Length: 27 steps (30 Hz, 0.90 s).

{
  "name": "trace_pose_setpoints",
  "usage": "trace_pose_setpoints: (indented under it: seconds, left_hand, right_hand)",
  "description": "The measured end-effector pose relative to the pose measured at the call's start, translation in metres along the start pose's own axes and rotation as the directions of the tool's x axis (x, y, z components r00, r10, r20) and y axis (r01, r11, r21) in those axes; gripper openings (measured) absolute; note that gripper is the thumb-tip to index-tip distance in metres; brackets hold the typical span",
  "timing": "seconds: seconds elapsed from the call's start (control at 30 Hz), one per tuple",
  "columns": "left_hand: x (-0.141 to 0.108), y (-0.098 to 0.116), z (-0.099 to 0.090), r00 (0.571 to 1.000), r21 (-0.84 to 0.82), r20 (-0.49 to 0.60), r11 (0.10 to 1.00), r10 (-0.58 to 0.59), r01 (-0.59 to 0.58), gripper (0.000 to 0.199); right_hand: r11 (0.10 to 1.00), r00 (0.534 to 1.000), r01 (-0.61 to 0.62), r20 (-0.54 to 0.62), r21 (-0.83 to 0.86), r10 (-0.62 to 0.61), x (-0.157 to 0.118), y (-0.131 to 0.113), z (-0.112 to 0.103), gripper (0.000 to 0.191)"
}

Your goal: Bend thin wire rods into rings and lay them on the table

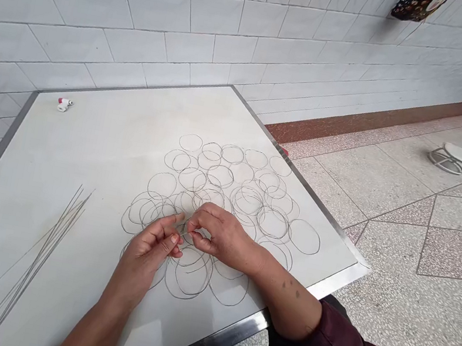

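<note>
Both hands meet over the front middle of the white table. My left hand (152,244) pinches a thin wire between thumb and finger. Right beside it, my right hand (222,235) is closed on the same wire, its fingertips almost touching the left ones. The wire's full shape is hard to make out against those beneath it. Many thin wire rings (273,223) lie overlapping on the table under and behind my hands. Off to the left rests a loose bundle of straight wires (39,258).
The white table (130,137) has a metal edge and stands against a tiled wall (157,8). A small red and white object (64,104) lies at its far left corner. A stool (460,155) is on the floor at right. A dark patterned item (416,5) hangs on the wall.
</note>
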<state>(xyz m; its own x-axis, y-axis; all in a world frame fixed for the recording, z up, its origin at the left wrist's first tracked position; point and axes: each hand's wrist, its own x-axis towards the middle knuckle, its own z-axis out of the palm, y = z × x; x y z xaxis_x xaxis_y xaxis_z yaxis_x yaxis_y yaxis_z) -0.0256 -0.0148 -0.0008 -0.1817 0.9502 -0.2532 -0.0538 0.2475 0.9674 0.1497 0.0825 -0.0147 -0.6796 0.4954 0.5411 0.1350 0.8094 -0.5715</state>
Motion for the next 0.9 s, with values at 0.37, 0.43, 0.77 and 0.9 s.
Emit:
trace_pose_setpoints:
  seconds: [0.37,0.43,0.77,0.9]
  left_hand:
    - [-0.0011,0.0038,0.0047,0.996,0.079,-0.056,0.995,0.070,-0.065,0.042]
    - [-0.0017,0.0041,0.0048,0.996,0.082,-0.057,0.995,0.067,-0.062,0.042]
    - [0.0000,0.0029,0.0051,0.998,0.067,-0.049,0.997,0.031,-0.027,0.043]
    - [-0.0006,0.0044,0.0050,0.999,0.078,-0.042,0.997,0.018,-0.015,0.043]
  right_hand:
    - [0.997,0.999,0.018,0.043,0.081,-0.021,-0.0029,0.0002,0.0032,0.004]
    - [0.996,0.998,0.006,0.060,0.092,-0.012,-0.0041,0.0001,0.0037,0.005]
    - [0.999,0.991,0.006,0.134,0.049,-0.013,-0.0045,0.0003,0.0001,0.006]
    - [0.999,0.993,0.021,0.119,0.044,-0.026,-0.0042,0.0001,-0.0003,0.010]
